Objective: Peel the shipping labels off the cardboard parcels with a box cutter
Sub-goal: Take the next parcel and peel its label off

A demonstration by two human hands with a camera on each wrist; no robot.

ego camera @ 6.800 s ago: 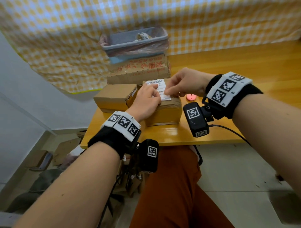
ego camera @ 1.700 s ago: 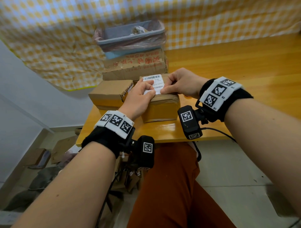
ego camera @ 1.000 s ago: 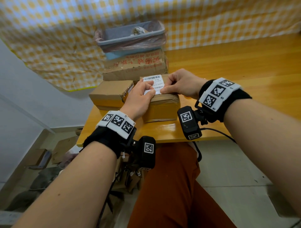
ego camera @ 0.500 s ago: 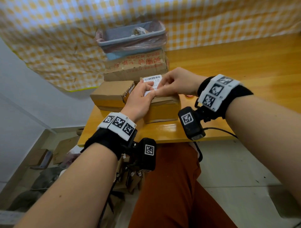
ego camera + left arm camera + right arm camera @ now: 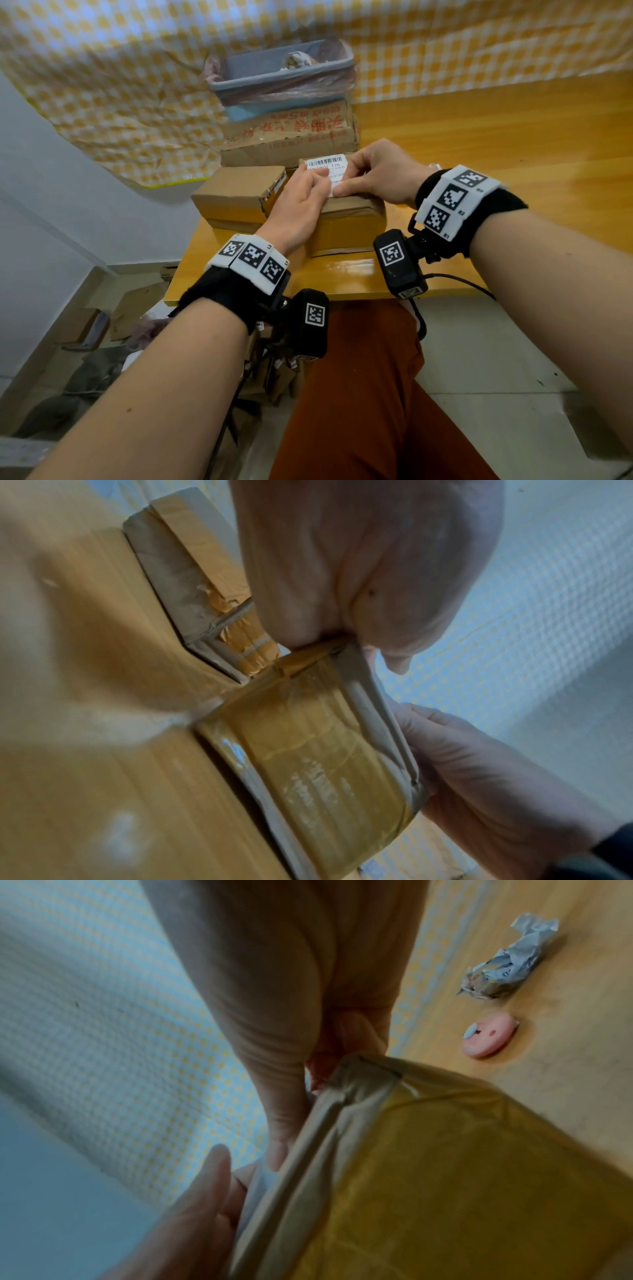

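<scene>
Yellow checked cloth behind, glossy wooden desk (image 5: 479,144) underneath. Both hands on the taped parcel (image 5: 346,226) right in front: left hand (image 5: 301,202) pinching the lifted near edge of the label (image 5: 325,164), right hand (image 5: 376,171) with fingers curled, pinning the label's near right corner against the parcel top. Far end with the barcode looks stuck down flat. Cutter (image 5: 488,1035), small pink thing, lying loose on the desk just off to the right of the right hand, crumpled label scrap (image 5: 507,961) a bit beyond it. Another parcel (image 5: 239,192) just left of the left hand, bigger box (image 5: 291,137) and a lined bin (image 5: 281,75) past the fingertips.

Tip for this bit, just a guess: pull low and slow, back along the surface rather than straight up, keep the right pressing close to the peel line so the paper doesn't tear. If it snags, probably worth grabbing the cutter and sliding the blade flat under the glue.
</scene>
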